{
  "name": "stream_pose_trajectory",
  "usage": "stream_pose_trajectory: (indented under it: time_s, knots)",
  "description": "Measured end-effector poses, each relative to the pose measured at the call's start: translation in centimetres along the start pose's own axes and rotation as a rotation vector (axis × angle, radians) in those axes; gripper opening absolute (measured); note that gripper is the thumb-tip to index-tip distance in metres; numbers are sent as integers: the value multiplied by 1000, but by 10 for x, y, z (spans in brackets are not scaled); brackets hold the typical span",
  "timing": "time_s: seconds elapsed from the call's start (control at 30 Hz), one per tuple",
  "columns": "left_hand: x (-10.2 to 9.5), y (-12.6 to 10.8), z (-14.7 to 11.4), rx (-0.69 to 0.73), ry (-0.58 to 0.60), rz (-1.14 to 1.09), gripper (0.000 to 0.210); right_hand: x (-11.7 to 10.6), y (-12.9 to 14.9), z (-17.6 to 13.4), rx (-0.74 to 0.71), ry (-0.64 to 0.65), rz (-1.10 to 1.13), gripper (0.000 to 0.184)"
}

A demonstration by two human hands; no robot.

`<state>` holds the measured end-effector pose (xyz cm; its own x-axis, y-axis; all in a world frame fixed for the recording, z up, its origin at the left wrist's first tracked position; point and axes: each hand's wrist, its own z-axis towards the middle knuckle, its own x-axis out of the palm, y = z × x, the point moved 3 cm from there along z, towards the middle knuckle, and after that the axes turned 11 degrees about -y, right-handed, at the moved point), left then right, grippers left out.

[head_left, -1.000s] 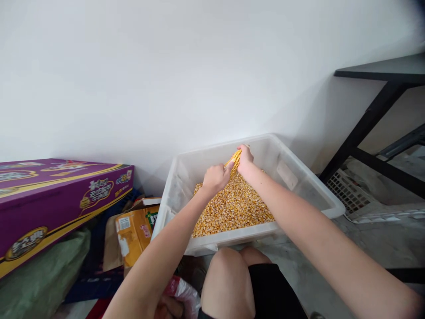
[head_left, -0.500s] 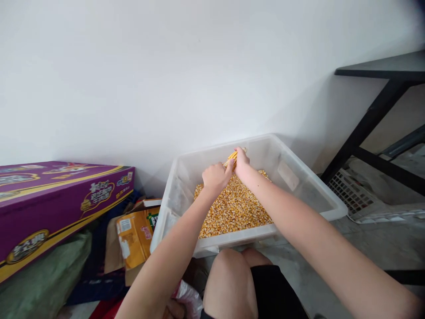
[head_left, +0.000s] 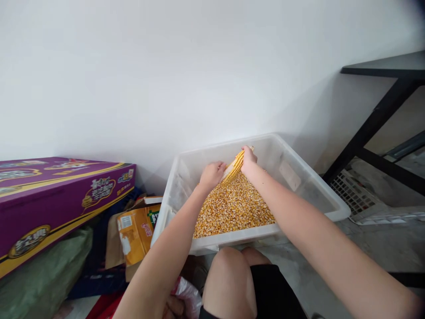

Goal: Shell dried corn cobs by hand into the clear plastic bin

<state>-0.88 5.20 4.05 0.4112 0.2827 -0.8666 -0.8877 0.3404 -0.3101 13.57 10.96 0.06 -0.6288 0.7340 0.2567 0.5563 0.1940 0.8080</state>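
Note:
A corn cob slants above the loose kernels, mostly covered in yellow kernels, with a pale stripped strip along its left side. My right hand wraps round its upper end, and the cob's tip pokes out past the fingers. Just left of the cob's lower part is my left hand, back upward and fingers curled in. Whether those fingers touch the cob or hold kernels is hidden. Beneath both hands, shelled corn kernels lie in a deep layer inside a translucent plastic bin.
A purple printed carton stands at left, with a torn orange box and a green sack near it. At right are a black-framed table and a white plastic basket. A white wall rises behind the bin.
My left hand has drawn off the cob to the left, its thumb no longer pressing on it. My right hand has shifted slightly right with the cob, and more of the cob shows.

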Motion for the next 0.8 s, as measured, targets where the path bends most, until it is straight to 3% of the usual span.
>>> stream_pose_trajectory:
  time_s: [0.1,0.2,0.33,0.47,0.8]
  knots:
    - [-9,-3,0,-94,-82,44,61,2,3,-3,21,-30,-3,22]
    - [-7,-17,-5,-139,-20,100,69,4,3,-13,34,-66,-44,23]
    - [-1,-30,-12,-91,13,195,71,4,4,-24,47,-80,-27,22]
    - [-4,-27,-13,-96,12,264,75,6,5,-30,55,-35,-13,21]
    - [-13,-28,-9,56,45,257,73,8,3,-31,-92,-21,22,17]
